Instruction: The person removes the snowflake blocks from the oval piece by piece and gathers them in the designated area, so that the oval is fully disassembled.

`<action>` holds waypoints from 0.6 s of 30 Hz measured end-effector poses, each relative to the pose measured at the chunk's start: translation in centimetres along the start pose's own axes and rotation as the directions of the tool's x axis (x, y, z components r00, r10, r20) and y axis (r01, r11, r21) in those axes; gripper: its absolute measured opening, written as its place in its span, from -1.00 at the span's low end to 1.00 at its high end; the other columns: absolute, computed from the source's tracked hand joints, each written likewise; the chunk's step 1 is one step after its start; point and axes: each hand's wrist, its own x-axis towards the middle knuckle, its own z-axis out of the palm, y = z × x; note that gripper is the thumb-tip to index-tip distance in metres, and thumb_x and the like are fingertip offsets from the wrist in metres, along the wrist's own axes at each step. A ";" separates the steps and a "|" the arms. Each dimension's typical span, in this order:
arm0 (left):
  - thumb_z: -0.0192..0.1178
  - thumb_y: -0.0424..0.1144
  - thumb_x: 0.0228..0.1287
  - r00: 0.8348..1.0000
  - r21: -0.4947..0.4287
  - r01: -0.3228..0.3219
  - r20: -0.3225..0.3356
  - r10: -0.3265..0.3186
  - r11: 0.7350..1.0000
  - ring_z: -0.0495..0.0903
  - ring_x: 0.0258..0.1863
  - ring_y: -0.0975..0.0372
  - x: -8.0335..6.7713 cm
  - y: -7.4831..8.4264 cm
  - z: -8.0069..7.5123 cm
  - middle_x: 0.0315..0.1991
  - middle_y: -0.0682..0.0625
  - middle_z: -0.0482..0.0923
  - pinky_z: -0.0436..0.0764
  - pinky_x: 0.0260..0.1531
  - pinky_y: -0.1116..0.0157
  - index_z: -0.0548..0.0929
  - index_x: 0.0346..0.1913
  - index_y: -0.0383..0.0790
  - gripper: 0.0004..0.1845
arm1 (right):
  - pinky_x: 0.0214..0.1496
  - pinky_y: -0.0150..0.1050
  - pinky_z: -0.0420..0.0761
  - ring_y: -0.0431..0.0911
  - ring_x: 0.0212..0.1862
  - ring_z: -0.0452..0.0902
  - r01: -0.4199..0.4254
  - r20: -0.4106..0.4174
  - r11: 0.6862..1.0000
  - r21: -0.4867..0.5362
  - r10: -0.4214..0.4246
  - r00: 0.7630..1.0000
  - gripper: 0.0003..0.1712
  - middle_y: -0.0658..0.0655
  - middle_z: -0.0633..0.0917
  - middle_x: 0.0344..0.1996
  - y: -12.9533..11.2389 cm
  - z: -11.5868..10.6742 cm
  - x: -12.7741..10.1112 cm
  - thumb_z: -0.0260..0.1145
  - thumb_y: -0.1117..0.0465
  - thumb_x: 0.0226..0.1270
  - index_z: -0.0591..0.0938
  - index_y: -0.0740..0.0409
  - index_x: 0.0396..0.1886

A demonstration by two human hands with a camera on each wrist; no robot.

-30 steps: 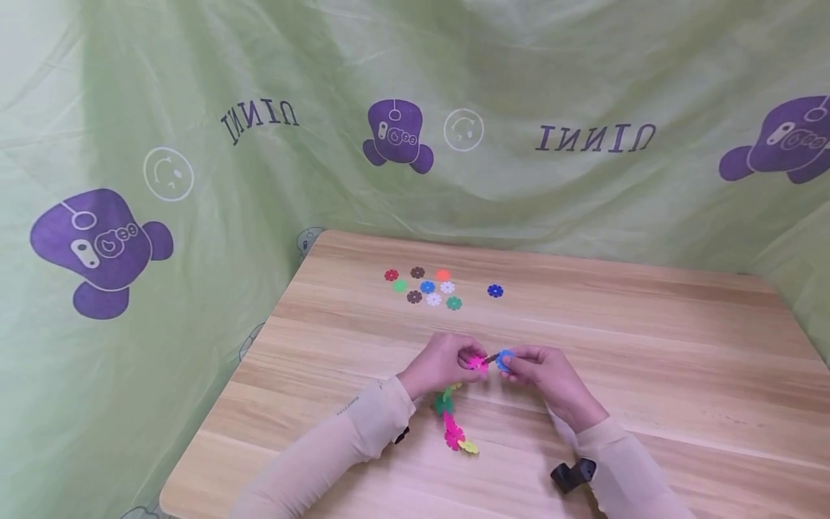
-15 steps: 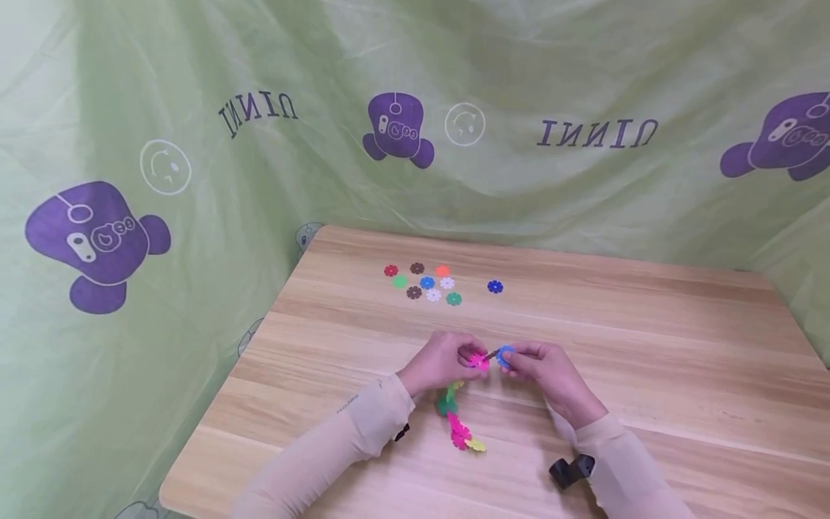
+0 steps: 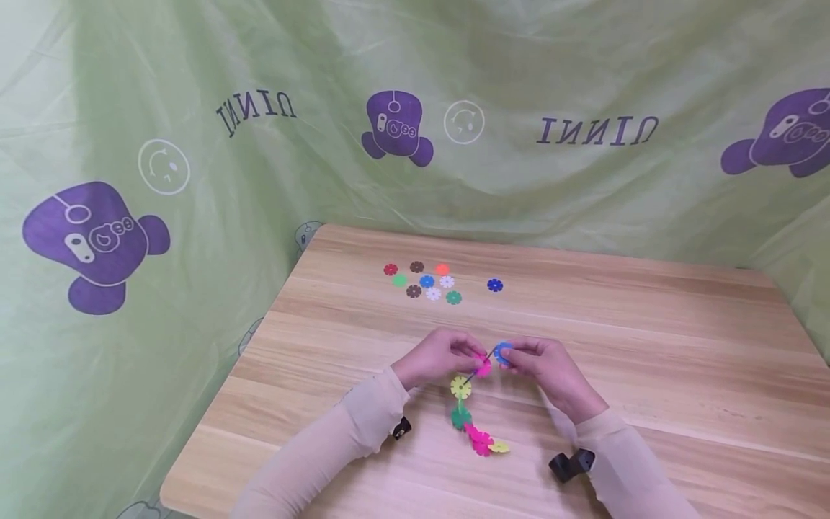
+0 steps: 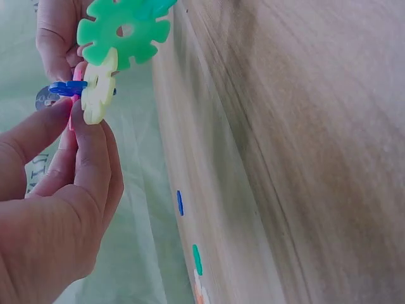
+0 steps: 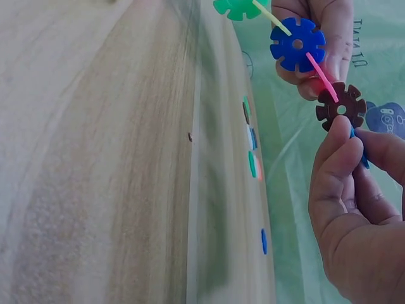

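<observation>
1. A green cloth backdrop printed with purple figures hangs behind and beside the scene.
2. The wooden worktop fills the lower half of the head view.
3. The left hand has thumb and fingers curled, pinching the pink disc at the upper end of the chain of discs, just above the worktop near its middle.
4. The right hand pinches a light blue disc between thumb and forefinger, right beside the left hand's fingertips.
5. The chain of discs hangs from the hands toward the person: pink, dark blue, yellow, green, then more pink and a yellow disc at the bottom end, which lies on the worktop.
6. A cluster of loose discs in red, brown, orange, green, blue and white lies at the far side, well apart from the hands.
7. A single dark blue disc lies just right of that cluster.
</observation>
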 end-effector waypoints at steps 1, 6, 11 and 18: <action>0.31 -0.27 0.10 1.000 -0.019 0.010 0.005 -0.010 1.000 0.64 -0.33 0.32 0.0 0.0 0.0 -0.33 0.14 0.67 0.63 -0.25 0.40 0.67 -0.19 -0.03 -0.82 | -0.05 -0.18 0.64 -0.12 -0.21 0.66 0.000 0.004 1.000 -0.005 0.000 1.000 -0.53 0.07 0.73 -0.30 -0.1 0.0 0.0 0.32 0.12 0.21 0.55 0.40 -0.01; 0.28 -0.33 0.12 0.999 -0.085 0.038 0.029 -0.036 0.996 0.66 -0.34 0.28 0.0 -0.3 -0.1 -0.33 0.08 0.69 0.65 -0.24 0.37 0.68 -0.20 -0.11 -0.84 | -0.05 -0.19 0.64 -0.16 -0.22 0.65 0.008 0.026 1.000 -0.007 -0.007 1.000 -0.53 0.03 0.72 -0.30 -0.2 0.2 0.1 0.31 0.14 0.23 0.54 0.42 0.00; 0.27 -0.36 0.13 0.998 -0.152 0.058 0.040 -0.052 0.987 0.66 -0.33 0.26 -0.1 -0.6 -0.3 -0.31 0.04 0.69 0.65 -0.23 0.36 0.68 -0.21 -0.14 -0.85 | -0.08 -0.25 0.63 -0.18 -0.24 0.62 0.022 0.059 0.999 0.030 -0.023 0.998 -0.56 -0.02 0.70 -0.35 -0.5 0.4 0.4 0.27 0.18 0.25 0.52 0.46 -0.02; 0.24 -0.40 0.13 0.997 -0.197 0.074 0.004 -0.075 0.978 0.66 -0.34 0.24 -0.4 -1.1 -0.5 -0.32 -0.01 0.68 0.67 -0.23 0.32 0.66 -0.20 -0.21 -0.84 | -0.07 -0.27 0.62 -0.13 -0.23 0.60 0.021 0.038 0.998 0.067 -0.023 0.999 -0.64 0.07 0.69 -0.33 -1.0 -0.4 1.8 0.27 0.15 0.26 0.57 0.36 -0.08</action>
